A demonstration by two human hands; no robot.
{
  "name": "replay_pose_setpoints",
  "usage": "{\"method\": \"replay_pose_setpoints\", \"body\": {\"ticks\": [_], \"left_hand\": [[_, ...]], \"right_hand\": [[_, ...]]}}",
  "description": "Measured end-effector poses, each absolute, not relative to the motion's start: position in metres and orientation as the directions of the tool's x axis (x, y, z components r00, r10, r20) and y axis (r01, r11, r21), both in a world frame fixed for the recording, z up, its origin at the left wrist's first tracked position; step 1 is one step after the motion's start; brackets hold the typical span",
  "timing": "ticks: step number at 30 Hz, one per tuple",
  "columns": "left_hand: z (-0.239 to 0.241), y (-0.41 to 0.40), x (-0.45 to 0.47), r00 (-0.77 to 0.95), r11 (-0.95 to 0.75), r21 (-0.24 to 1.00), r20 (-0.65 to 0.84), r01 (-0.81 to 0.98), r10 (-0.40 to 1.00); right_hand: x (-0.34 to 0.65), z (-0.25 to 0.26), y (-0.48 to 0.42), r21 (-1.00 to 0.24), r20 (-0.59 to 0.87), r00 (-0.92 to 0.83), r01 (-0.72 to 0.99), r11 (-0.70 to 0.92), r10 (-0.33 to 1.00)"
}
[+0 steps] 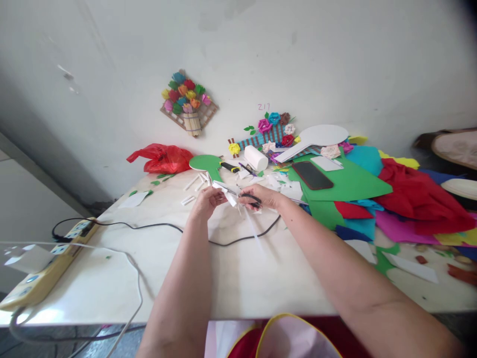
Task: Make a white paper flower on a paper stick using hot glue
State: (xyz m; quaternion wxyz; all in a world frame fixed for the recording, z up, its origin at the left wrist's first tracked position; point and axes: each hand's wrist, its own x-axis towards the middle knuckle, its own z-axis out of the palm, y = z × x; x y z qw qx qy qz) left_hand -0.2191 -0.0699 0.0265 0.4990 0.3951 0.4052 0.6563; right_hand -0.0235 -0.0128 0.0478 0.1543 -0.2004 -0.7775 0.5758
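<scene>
Over the middle of the table my left hand (pixel 209 201) is closed on a small piece of white paper (pixel 230 197). My right hand (pixel 263 195) has its fingers wrapped round the black handles of a pair of scissors (pixel 250 200). The blades reach left to the white piece; how far apart they are I cannot make out. Beneath my right hand a blurred, pale strip (pixel 255 231) hangs or lies toward the table's front. Several white rolled sticks (pixel 189 200) lie beside my left hand, and white scraps (pixel 292 191) lie beyond my right.
A black cord (pixel 149 226) crosses the table from a power strip (pixel 55 263) at the left. Behind my hands lie a yellow-black cutter (pixel 230 167) and a white roll (pixel 256 158). On the right, a phone (pixel 312 175) rests on green sheets (pixel 357 181) near a red cloth-like heap (pixel 413 199).
</scene>
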Motion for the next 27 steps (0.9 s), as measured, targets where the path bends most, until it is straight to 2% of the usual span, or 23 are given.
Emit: {"method": "replay_pose_setpoints", "body": {"ticks": [27], "left_hand": [[0.025, -0.068, -0.214, -0.189, -0.153, 0.929, 0.092, -0.338, 0.978]], "right_hand": [[-0.028, 0.041, -0.008, -0.959, 0.053, -0.855, 0.1, 0.265, 0.516]]}}
